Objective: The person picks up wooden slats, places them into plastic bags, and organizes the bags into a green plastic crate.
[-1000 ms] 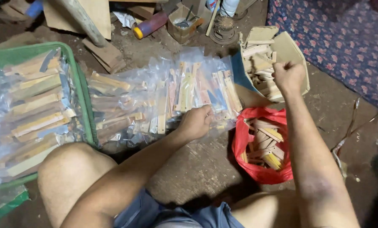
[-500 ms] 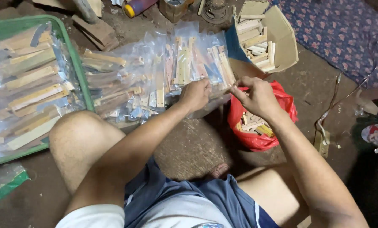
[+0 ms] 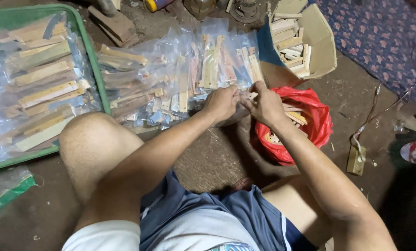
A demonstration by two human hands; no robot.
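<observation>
My left hand [image 3: 222,103] and my right hand [image 3: 265,105] meet just in front of a heap of clear plastic bags [image 3: 184,79] filled with wooden strips. Both hands pinch a small wooden piece and the edge of a clear bag [image 3: 245,94] between them. Just to the right of my right hand sits a red plastic bag [image 3: 310,125] holding loose wooden pieces. Behind it stands an open cardboard box [image 3: 319,44] with more wooden pieces stacked inside.
A green tray [image 3: 94,60] at the left holds more bagged wooden strips. My bare left knee [image 3: 94,144] rises below the heap. A patterned blue mat [image 3: 380,32] lies at the top right, a cord and small plug block [image 3: 356,160] on the dirt floor.
My right hand came from the cardboard box down past the red bag and has joined my left hand at the bag. The view has shifted down and closer.
</observation>
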